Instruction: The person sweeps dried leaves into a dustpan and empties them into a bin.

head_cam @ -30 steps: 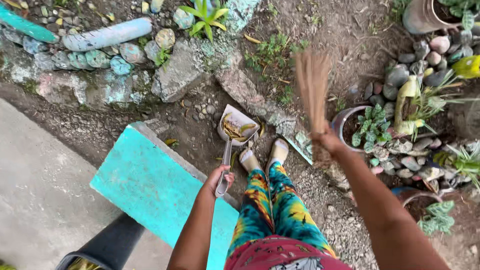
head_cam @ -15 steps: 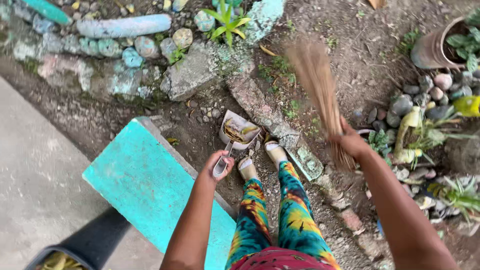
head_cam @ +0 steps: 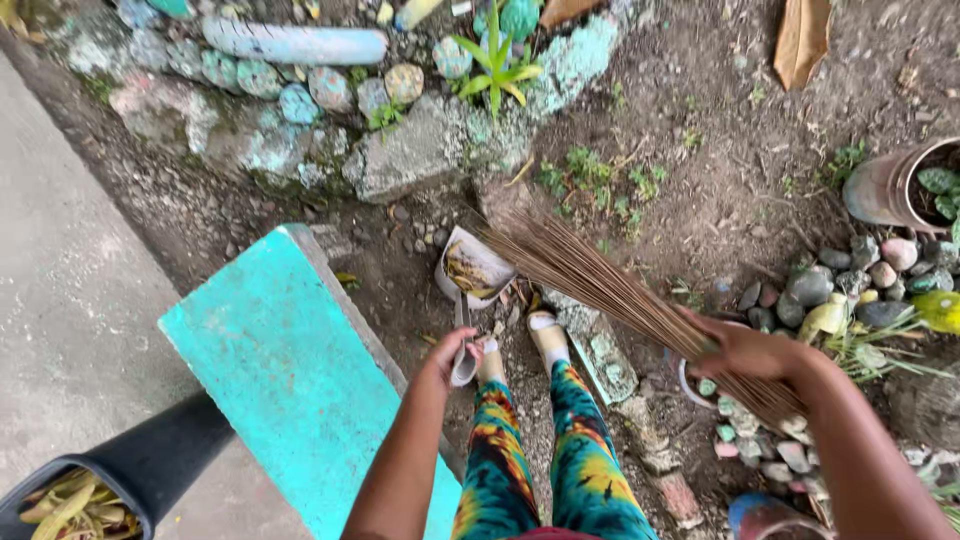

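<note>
— While the left hand (head_cam: 452,352) closes round the handle of the dustpan (head_cam: 474,272), which way does the pan sit?
— Its mouth rests on the dirt just ahead of the feet, close by the far corner of the turquoise slab (head_cam: 290,370), with a few dry leaves already in it. That arm reaches straight down and forward, the wrist bent a little to tip the pan.
— And the other side?
— The right hand (head_cam: 745,350) is wrapped tight round the bound end of the stick broom (head_cam: 600,280), the arm bent at the elbow and held out over the pebbles (head_cam: 860,275). The bristles slant down to the left and end just beside the pan's rim.
— So which step is this?
— I judge it the gathering stroke: litter being swept into the pan. The next move calls for a short, low flick toward the pan, while the left hand holds it steady against the ground.
</note>
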